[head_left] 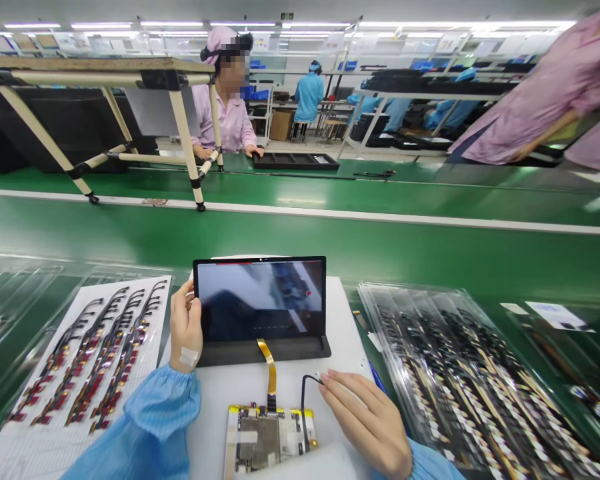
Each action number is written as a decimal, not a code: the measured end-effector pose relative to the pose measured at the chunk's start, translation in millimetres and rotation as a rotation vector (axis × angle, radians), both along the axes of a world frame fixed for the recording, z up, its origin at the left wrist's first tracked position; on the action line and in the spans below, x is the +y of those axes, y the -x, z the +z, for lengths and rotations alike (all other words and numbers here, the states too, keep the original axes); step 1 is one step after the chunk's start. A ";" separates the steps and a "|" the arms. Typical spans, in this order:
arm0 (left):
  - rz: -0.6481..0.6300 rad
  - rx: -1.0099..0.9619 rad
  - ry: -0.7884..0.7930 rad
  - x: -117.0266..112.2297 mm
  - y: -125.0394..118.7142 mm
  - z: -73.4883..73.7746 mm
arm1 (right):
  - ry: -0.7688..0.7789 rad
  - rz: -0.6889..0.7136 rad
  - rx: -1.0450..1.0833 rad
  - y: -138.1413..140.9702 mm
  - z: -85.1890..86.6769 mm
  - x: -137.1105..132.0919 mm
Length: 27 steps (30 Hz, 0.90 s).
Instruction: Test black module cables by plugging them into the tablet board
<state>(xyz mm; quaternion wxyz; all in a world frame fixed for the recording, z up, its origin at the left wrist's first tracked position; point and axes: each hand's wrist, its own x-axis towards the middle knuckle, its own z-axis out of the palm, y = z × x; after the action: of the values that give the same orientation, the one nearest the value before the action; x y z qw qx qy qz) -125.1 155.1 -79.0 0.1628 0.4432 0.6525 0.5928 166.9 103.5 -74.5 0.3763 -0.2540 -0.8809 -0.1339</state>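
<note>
At far left, a white sheet (30, 453) carries rows of dark flex-cable assemblies (93, 357) with red and gold parts; they look thin and limp, and seem best lifted singly by their ends. The person's left hand (185, 327) has its grip closed on the left edge of a tablet (260, 300), which stands tilted on a dark folio stand (265, 350) on the white worktop (345, 347). The tablet looks fairly light and stiff, but its glass is fragile, so its edges seem the safest hold. From beneath it, a gold flat flex cable (267, 363) runs down to a bare circuit board (270, 440) lying flat near the person. That ribbon would likely crease easily, so the board is better taken by its rim. The right hand (365, 417) has its grip pinched on a thin black cable (303, 410) near the cable's small end, and the wire drops to the board. At far right, a clear plastic tray (470, 380) holds many ribbon strips.
</note>
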 end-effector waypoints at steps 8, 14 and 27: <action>0.003 0.018 0.004 -0.8 -0.3 -1.1 | -0.020 -0.001 -0.038 2.1 15.1 2.1; -0.019 0.041 -0.002 0.3 1.0 -4.6 | -0.009 -0.006 -0.022 1.7 13.5 2.6; 0.082 0.252 0.021 3.1 -12.5 8.8 | 0.003 0.006 0.001 1.4 10.9 4.1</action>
<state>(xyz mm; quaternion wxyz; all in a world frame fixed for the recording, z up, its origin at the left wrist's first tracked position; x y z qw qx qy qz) -112.6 158.2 -70.1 0.0598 0.4853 0.6914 0.5319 165.5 107.7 -63.5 0.3769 -0.2520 -0.8816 -0.1310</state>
